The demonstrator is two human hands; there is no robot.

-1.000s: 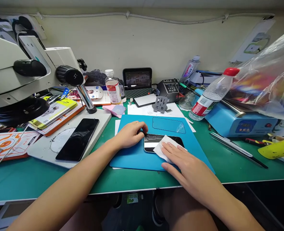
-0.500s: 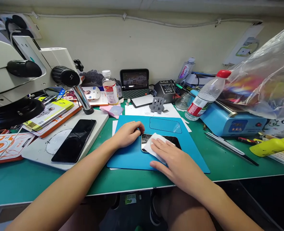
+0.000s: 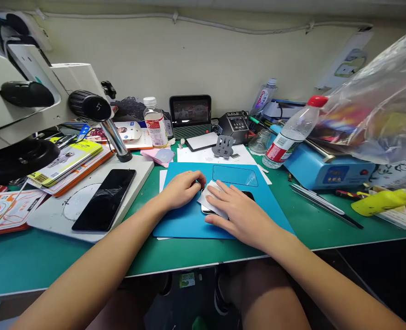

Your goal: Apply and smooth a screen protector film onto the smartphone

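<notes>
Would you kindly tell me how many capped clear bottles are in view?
3: an upright bottle left of the screen, a red-capped bottle beside the blue box, and a leaning bottle farther back. Others may be hidden.

Right grip (image 3: 242, 213) now sits farther left along phone (image 3: 249, 195); white wipe (image 3: 206, 198) shifts with it, reaching the end beside left grip (image 3: 178, 190). Gap between grips narrows. Reflective stretch, bare left of right grip earlier, now mostly covered.

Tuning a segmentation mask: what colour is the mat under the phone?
The mat is blue, seen best in the current head view.
</notes>
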